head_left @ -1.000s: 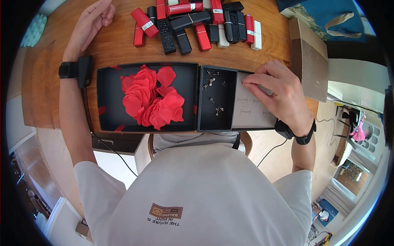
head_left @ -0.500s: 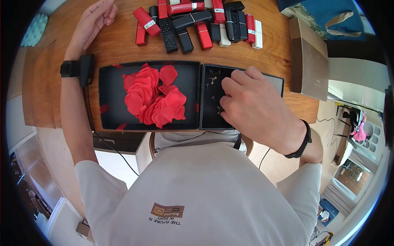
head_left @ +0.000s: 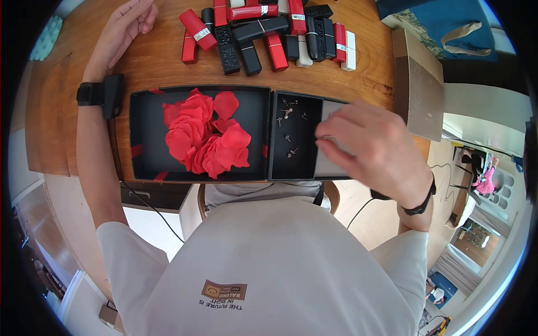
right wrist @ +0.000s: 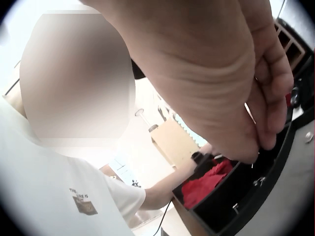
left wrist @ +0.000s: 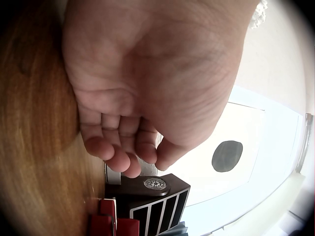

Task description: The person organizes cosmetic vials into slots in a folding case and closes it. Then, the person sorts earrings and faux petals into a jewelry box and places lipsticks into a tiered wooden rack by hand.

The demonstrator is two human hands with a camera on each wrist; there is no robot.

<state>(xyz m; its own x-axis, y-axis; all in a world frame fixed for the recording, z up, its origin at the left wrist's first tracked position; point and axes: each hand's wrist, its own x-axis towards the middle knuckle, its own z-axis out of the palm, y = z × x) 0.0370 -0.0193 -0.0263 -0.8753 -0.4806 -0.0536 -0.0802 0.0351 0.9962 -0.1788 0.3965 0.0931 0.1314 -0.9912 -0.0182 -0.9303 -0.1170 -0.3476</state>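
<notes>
My right hand (head_left: 375, 148), blurred in the head view, hovers over the grey slitted pad (head_left: 329, 166) of a black box. Its thumb and fingers pinch a small earring (right wrist: 253, 165), mostly hidden by the fingertips; its thin metal end shows below them in the right wrist view. Several loose stud earrings (head_left: 287, 113) lie in the black compartment (head_left: 302, 165) just left of the pad. My left hand (head_left: 124, 31) rests on the table at the far left, fingers loosely bent, holding nothing. The lipsticks' dark organizer (left wrist: 157, 196) stands beyond it in the left wrist view.
A black tray (head_left: 147, 112) with red artificial petals (head_left: 196, 131) adjoins the earring box on the left. Several red, black and white lipstick tubes (head_left: 260, 28) lie heaped at the back. A cardboard box (head_left: 417, 84) and a blue bag (head_left: 471, 31) stand at right.
My right hand went from the grey pad left over the earrings, fingers down, then came back right over the pad, pinching an earring. The left hand stayed put.
</notes>
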